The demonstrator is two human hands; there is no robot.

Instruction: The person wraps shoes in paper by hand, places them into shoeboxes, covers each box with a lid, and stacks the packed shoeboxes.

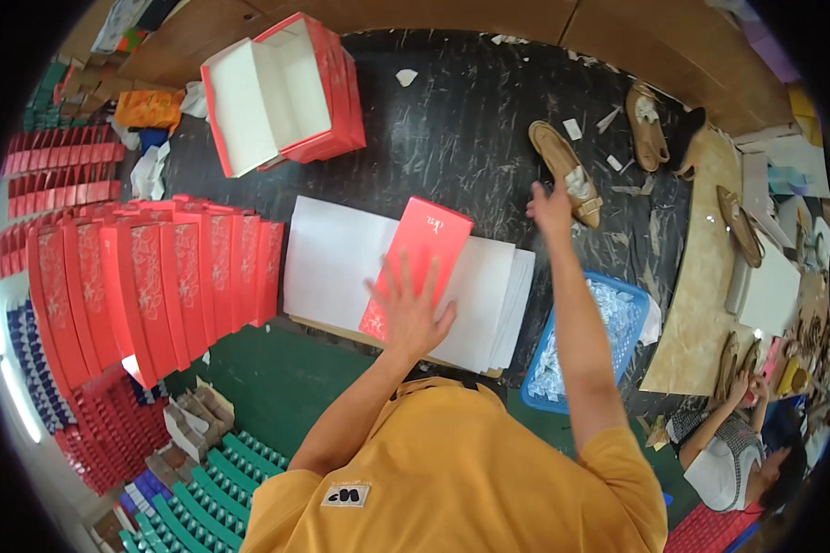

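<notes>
My left hand [413, 309] lies with its fingers spread flat on a closed red shoebox [430, 241]. That box rests at a slant on a stack of white paper sheets [334, 258]. My right hand [551, 210] reaches forward to a tan flat shoe [555, 152] with a bow at the toe and white paper inside. Its fingers are apart beside the shoe, and no grip on it shows. Under my right forearm stands a blue plastic basket [537, 391] filled with small clear packets.
An open red box with white inside [306, 78] tops a pile at the back. Rows of red shoeboxes [184, 267] stand at left. More tan shoes [648, 129] lie at the right. A co-worker [733, 461] handles something at lower right.
</notes>
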